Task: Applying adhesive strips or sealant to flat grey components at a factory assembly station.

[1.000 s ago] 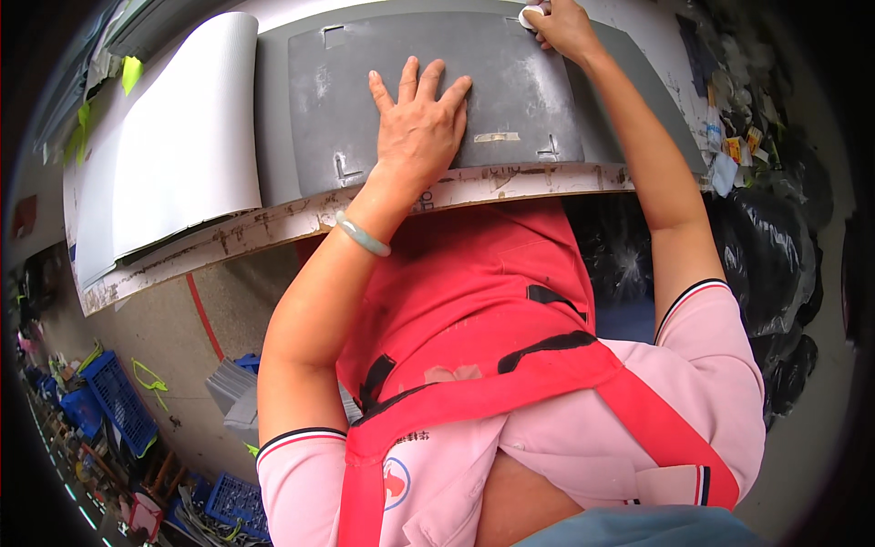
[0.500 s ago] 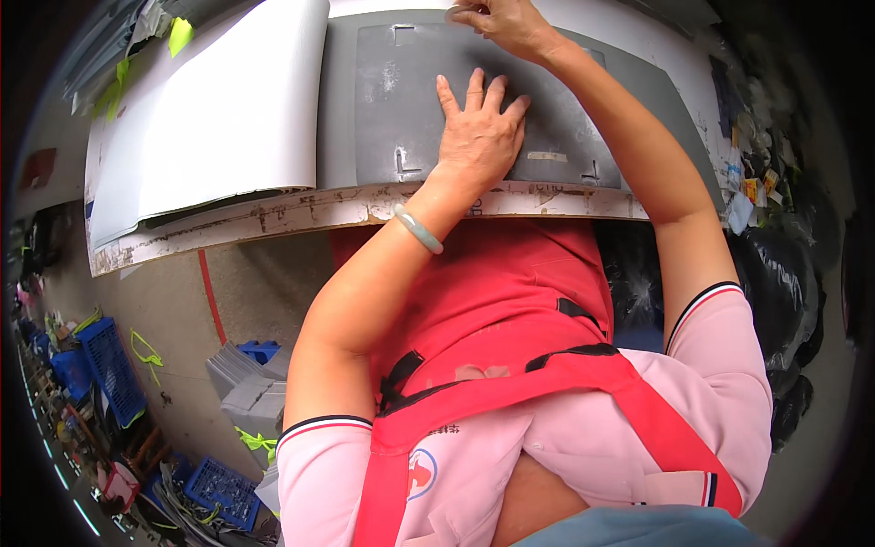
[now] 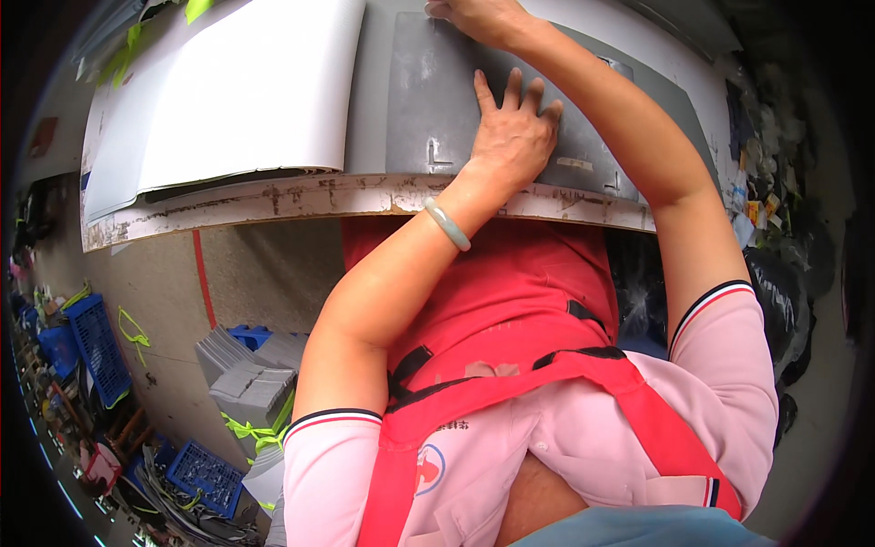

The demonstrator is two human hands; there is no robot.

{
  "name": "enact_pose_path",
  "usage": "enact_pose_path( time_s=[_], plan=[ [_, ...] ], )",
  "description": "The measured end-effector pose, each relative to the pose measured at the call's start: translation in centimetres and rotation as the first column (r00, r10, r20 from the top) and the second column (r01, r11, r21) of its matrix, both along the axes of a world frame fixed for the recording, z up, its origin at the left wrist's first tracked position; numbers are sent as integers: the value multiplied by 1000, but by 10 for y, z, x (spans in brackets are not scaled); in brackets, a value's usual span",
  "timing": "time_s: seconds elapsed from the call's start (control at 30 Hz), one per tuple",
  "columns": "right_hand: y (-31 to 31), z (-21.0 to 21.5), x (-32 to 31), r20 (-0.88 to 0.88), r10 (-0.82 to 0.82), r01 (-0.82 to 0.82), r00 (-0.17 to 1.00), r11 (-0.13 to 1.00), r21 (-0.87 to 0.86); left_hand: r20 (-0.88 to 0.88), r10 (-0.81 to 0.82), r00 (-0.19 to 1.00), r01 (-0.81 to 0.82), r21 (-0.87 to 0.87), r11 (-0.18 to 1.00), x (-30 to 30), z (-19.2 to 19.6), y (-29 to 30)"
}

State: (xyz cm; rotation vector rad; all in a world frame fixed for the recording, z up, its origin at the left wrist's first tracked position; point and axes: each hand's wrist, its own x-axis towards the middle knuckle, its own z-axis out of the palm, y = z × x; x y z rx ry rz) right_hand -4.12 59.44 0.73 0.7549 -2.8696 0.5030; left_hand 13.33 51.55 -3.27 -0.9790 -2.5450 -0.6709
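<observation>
A dark grey flat sheet (image 3: 428, 100) lies on the worktable (image 3: 301, 196), near its worn front edge. My left hand (image 3: 513, 132) presses flat on the sheet with fingers spread; a pale green bangle (image 3: 447, 224) circles that wrist. My right hand (image 3: 478, 16) reaches to the sheet's far edge at the top of the view, its fingers curled against the sheet; the fingertips are cut off by the frame. I cannot tell whether it pinches anything.
A stack of large white sheets (image 3: 246, 91) lies on the table to the left. Below on the floor are bundled grey stacks (image 3: 246, 383) tied with green strap and blue crates (image 3: 96, 342). Black bags (image 3: 802, 264) sit on the right.
The view has shifted, so the table sits further right and higher. My left hand stays flat on the grey sheet; my right hand has moved left along its far edge.
</observation>
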Motion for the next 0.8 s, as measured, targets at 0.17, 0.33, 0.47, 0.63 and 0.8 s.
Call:
enact_pose_path(
  time_s=[0.17,0.33,0.47,0.63,0.8],
  plan=[
    [-4,14,6,29,-161,159,986,984,75,-6,30,1000,-30,6,1000,-1,-6,-1],
    [-6,18,25,348,-62,260,935,788,-558,-13,9,1000,-9,3,1000,-1,-4,-2],
    [-27,23,20,506,-296,519,810,764,-383,9,2,1000,-1,-13,1000,-2,-3,-4],
    [-6,9,10,602,-199,504,773,769,-393,-18,-7,1000,7,-5,1000,0,-5,1],
    [-17,25,78,647,-103,442,756,809,-388,-55,46,997,-44,44,998,0,-12,-3]
  ],
)
